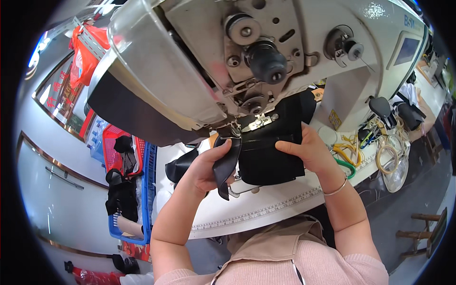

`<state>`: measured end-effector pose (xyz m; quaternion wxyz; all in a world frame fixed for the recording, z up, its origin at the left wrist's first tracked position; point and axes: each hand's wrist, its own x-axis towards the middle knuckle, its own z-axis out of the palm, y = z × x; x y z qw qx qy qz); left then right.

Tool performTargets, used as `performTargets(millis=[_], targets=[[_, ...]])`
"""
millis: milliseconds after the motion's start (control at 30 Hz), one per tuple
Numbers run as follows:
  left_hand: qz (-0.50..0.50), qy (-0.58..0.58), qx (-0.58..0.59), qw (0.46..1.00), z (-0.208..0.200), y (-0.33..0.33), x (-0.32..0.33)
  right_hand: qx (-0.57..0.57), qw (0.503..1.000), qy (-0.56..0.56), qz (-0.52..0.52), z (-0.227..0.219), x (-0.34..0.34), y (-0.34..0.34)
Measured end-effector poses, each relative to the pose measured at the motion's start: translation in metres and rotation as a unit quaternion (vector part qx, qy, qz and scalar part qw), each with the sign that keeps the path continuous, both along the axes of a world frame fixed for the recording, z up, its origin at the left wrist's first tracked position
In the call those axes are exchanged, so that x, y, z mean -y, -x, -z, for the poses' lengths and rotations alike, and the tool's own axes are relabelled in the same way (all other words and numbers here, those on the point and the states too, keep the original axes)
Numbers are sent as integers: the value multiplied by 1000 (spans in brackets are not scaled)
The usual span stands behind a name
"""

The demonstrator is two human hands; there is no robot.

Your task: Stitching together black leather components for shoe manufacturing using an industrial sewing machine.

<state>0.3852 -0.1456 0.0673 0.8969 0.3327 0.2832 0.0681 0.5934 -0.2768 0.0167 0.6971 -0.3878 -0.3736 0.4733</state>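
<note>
A large white industrial sewing machine (190, 61) fills the upper part of the head view. Under its needle area and metal guide (259, 123) lies a flat black fabric panel (270, 164) with a seam or fold across it. My left hand (206, 167) pinches a black leather-like strip (225, 166), thumb on top, just below the presser area; the strip's end hangs down past the fingers. My right hand (311, 147) grips the panel's right edge, its thumb pressed on the top face and its other fingers partly hidden. The needle tip is hidden.
A ruler strip (251, 216) runs along the white table's front edge. Yellow-handled scissors (349, 153), a green-handled tool (346, 167) and a tape roll (387, 159) lie to the right. Left stands a blue crate (149, 190) with a red basket (114, 142); a wooden stool (422, 234) is at right.
</note>
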Motion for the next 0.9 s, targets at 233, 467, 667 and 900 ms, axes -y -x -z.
performTargets(millis=[233, 467, 667, 900], targets=[[-78, -192, -99, 973, -4, -9, 15, -18, 1000, 19, -10, -9, 3, 1], [-71, -411, -81, 905, -3, -8, 15, -59, 997, 7, -48, -8, 1, 2], [-24, -500, -169, 849, -13, -7, 16, -69, 996, 17, -52, -10, -1, 1], [38, -520, -229, 822, -22, -4, 12, -98, 994, 44, -14, -12, -4, 4]])
